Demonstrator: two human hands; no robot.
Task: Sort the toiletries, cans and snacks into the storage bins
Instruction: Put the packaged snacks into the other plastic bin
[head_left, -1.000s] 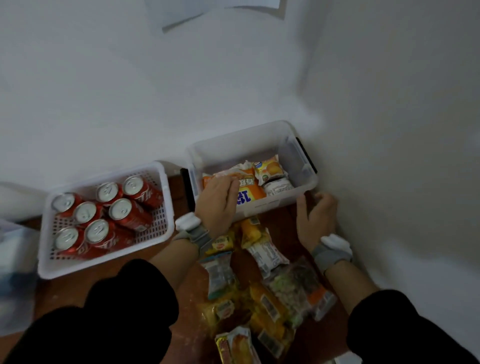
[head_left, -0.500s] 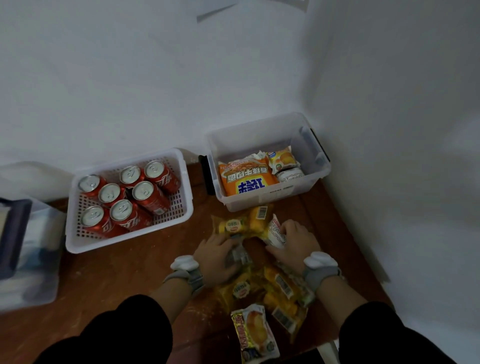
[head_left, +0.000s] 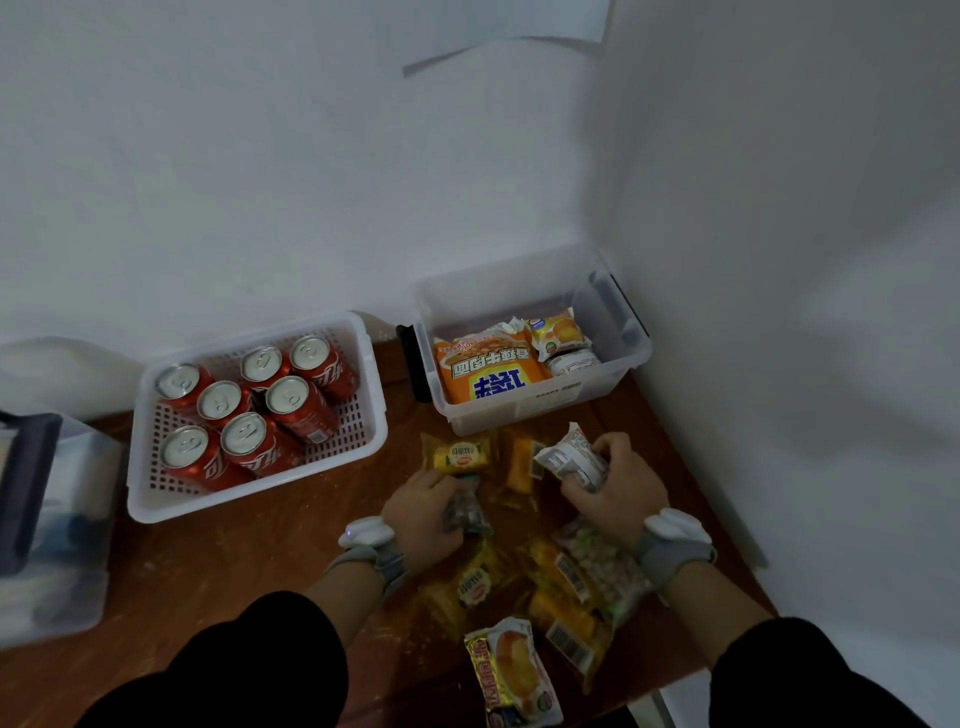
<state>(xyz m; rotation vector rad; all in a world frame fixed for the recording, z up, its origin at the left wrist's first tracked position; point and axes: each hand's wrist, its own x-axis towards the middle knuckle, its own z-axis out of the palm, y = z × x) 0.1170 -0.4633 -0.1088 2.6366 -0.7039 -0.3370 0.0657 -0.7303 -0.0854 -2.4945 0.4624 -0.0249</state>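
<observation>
Left hand (head_left: 423, 512) is gripping a small clear packet (head_left: 467, 512) | right hand (head_left: 615, 491) is clutching a white packet (head_left: 569, 457), both just short of the clear bin (head_left: 524, 410) at far right | risk: slick wrappers slipping mid-lift, or sleeves (head_left: 234, 670) sweeping loose snacks (head_left: 566, 584) off the near edge of the table (head_left: 249, 561)

Red cans (head_left: 301, 410) — white Coca-Cola script; orange packet (head_left: 488, 371) — Chinese characters, upside down.

I am counting seven red cola cans (head_left: 244, 434) in one white basket (head_left: 363, 431) and three snacks (head_left: 488, 374) in one clear bin (head_left: 519, 415). I am holding one grey packet (head_left: 466, 512) in my left hand (head_left: 421, 514) and one white packet (head_left: 569, 457) in my right hand (head_left: 618, 493), with about seven more snack packets (head_left: 514, 670) lying loose.
</observation>
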